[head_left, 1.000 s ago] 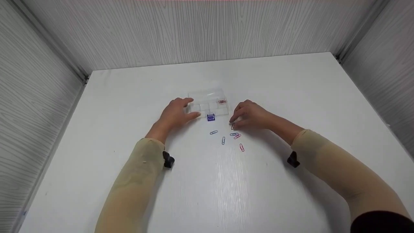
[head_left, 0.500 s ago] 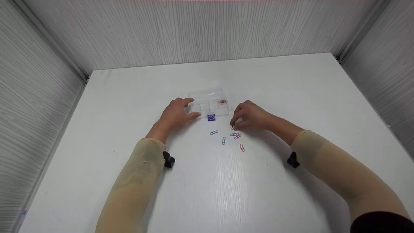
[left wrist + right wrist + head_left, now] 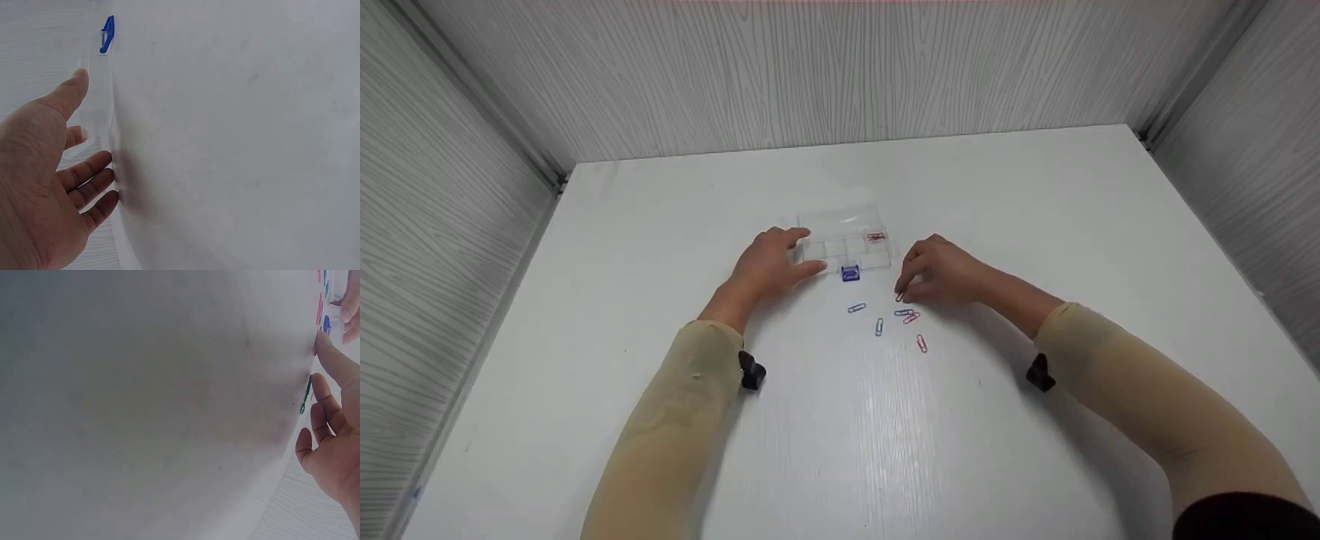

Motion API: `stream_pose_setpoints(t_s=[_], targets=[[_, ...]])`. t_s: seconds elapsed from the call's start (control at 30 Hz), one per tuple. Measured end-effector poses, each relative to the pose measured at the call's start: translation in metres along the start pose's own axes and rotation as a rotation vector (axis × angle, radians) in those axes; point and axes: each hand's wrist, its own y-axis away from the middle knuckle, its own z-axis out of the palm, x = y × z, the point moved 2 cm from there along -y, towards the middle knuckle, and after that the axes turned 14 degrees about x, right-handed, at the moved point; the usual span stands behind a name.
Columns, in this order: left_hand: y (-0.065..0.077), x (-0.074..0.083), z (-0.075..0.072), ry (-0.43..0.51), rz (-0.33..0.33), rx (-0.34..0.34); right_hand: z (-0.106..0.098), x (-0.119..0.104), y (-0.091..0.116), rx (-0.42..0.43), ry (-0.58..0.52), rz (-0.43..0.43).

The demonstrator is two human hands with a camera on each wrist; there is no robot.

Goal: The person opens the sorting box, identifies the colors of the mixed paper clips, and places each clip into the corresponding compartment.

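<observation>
A clear plastic compartment box (image 3: pixel 832 262) stands on the table, its lid (image 3: pixel 836 219) raised at the back and a blue latch (image 3: pixel 850 273) in front. My left hand (image 3: pixel 766 262) holds the box by its left side, thumb at the front edge and forefinger behind. Red paper clips (image 3: pixel 876 237) lie in the right rear compartment. To the right of the box, my right hand (image 3: pixel 941 270) reaches down with thumb and forefinger at a red paper clip (image 3: pixel 899 298). The right wrist view shows thumb and forefinger apart, with a green paper clip (image 3: pixel 306 396) beside the forefinger.
Loose paper clips lie in front of the box: a blue clip (image 3: pixel 856 307), another blue clip (image 3: pixel 879 327), a crossed blue clip (image 3: pixel 901 312) and pink clip (image 3: pixel 912 318), and a red clip (image 3: pixel 922 343). The white table (image 3: pixel 810 427) ends at a wood-grain back panel (image 3: pixel 840 75).
The right hand has shifted slightly toward the front, its thumb and forefinger closing in and covering more of the red paper clip. The left hand and the box have stayed put.
</observation>
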Motion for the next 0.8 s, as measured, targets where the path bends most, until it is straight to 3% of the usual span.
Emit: stream_pose_setpoints(t_s=[0.8], targets=[[0.0000, -0.0007, 0.0008, 0.003, -0.001, 0.004, -0.0015, -0.0036, 0.0021, 0.021, -0.040, -0.023]])
